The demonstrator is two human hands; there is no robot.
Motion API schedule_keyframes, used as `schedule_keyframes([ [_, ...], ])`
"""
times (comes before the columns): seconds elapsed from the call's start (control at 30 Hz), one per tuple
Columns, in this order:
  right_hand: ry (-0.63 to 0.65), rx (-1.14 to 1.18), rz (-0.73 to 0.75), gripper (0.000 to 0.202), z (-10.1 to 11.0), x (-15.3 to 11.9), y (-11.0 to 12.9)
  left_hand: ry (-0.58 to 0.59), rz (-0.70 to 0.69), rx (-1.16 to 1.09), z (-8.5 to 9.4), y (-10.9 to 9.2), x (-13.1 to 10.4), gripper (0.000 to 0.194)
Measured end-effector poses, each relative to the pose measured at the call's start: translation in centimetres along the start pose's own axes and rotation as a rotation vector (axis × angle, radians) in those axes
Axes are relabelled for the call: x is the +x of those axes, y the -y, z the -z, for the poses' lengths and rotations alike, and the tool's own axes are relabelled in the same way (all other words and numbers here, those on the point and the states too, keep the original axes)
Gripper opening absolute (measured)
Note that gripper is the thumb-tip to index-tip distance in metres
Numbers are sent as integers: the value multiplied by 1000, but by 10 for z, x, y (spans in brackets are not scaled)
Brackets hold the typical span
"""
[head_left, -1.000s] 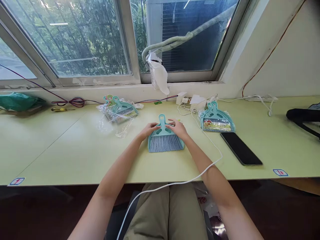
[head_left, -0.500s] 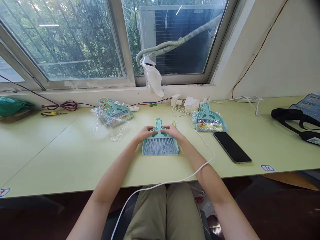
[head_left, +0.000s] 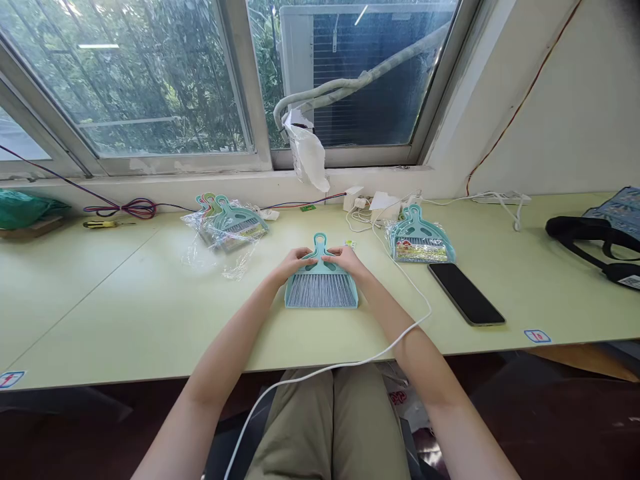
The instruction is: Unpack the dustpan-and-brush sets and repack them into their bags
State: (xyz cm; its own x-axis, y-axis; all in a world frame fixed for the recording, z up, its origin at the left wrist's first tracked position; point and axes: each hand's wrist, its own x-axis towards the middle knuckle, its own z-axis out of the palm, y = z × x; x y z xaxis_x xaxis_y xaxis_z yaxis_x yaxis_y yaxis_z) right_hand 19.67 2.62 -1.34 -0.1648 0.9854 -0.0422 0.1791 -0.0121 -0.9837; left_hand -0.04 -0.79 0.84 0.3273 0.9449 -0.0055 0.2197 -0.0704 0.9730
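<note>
In front of me on the pale yellow-green table (head_left: 150, 320) lies a teal dustpan (head_left: 289, 298) with a matching hand brush (head_left: 321, 291) nested in it, grey bristles toward me. My left hand (head_left: 295, 263) grips the set on its left shoulder, thumb on top. On the opposite shoulder my right hand (head_left: 347, 259) grips it the same way. The handle loop stands out between both hands, pointing away. Fingers under the edges are partly hidden.
Plastic-wrapped brush sets (head_left: 233, 223) lie back left, and another wrapped set (head_left: 420, 240) back right beside a black phone (head_left: 466, 293). A white cable (head_left: 350, 362) crosses over my right forearm. A yellow screwdriver (head_left: 103, 224), bundled wires (head_left: 135, 208) and a black strap (head_left: 580, 243) also lie about.
Both hands keep their hold on the dustpan and brush, which stay in nearly the same place. The view has shifted slightly.
</note>
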Motion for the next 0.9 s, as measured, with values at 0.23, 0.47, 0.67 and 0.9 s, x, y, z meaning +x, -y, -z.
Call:
schedule_keyframes([
  [0.23, -19, -14, 90, 31, 4, 7, -11, 158, 188, -71, 8, 2, -3, 58],
  [0.47, -291, -545, 280, 36, 34, 4, -13, 133, 137, -198, 17, 8, -2, 72],
  [0.67, -94, -941, 152, 46, 39, -3, -21, -154, 92, -450, 24, 20, 13, 45],
  [0.9, -204, -916, 243, 32, 29, -8, -16, -378, 112, -679, 33, 25, 21, 23],
])
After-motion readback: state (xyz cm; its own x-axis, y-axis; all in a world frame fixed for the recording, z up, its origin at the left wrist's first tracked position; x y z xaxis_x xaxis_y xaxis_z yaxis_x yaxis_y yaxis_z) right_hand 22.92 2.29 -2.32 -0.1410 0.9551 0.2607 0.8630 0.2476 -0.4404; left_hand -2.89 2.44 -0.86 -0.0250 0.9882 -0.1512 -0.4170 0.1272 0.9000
